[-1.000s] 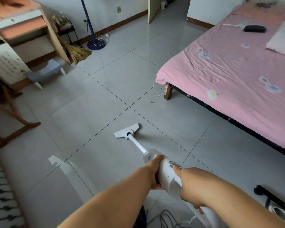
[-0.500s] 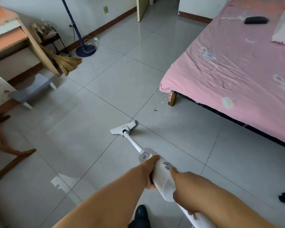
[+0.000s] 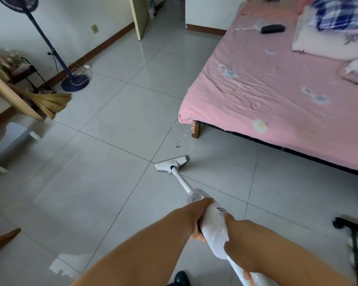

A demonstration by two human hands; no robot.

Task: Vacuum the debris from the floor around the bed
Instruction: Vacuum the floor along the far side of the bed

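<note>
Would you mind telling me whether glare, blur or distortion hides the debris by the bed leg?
Head view: the debris beside the bed leg, ahead of the vacuum, reads clearly, glare-free; bright reflections sit on the floor at lower left; wide-angle bending bows the fan pole; the plaid cloth at top right is smeared.

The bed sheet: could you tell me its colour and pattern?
The bed sheet is pink with pale flower prints; head view.

white vacuum (image 3: 213, 230), pink bedsheet (image 3: 277, 96), grey floor (image 3: 112, 120)
</note>
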